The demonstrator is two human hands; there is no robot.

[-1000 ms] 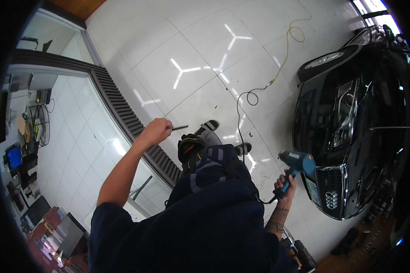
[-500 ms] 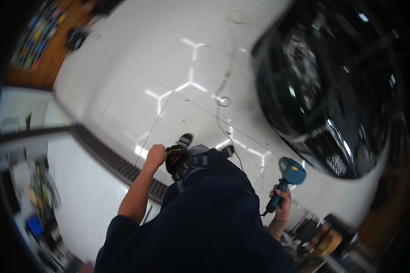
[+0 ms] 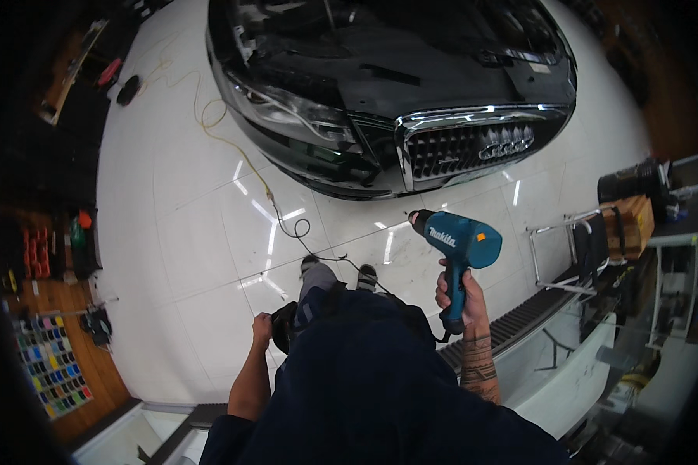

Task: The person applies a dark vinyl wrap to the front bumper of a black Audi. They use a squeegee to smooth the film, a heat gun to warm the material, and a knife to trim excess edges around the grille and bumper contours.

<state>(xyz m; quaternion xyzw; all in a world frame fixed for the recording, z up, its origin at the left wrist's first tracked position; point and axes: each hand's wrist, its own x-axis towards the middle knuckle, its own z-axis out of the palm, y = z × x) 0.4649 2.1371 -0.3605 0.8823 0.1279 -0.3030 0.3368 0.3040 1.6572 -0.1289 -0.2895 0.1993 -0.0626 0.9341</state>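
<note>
My right hand (image 3: pixel 465 296) is wrapped round the grip of a teal heat gun (image 3: pixel 464 239). The gun is held up in front of me on the right, its dark nozzle pointing left and slightly away, apart from the car. A black car (image 3: pixel 380 85) stands ahead, with its headlight, chrome-framed grille (image 3: pixel 469 147) and bumper facing me. Down by my left hip, my left hand (image 3: pixel 263 328) is closed against a dark pouch-like thing (image 3: pixel 285 327). What its fingers hold, if anything, is hidden.
A dark power cord (image 3: pixel 296 229) runs past my feet and joins a yellow cord (image 3: pixel 233 143) on the glossy tiled floor. Right of me are a metal-framed stand (image 3: pixel 554 252), a wooden box (image 3: pixel 632 225) and a dark floor grate (image 3: pixel 512 322). Colourful small items hang at left (image 3: pixel 53 363).
My view has turned to the right, so the car moved from the right side to straight ahead. The heat gun is still in my right hand, raised a little and showing its side.
</note>
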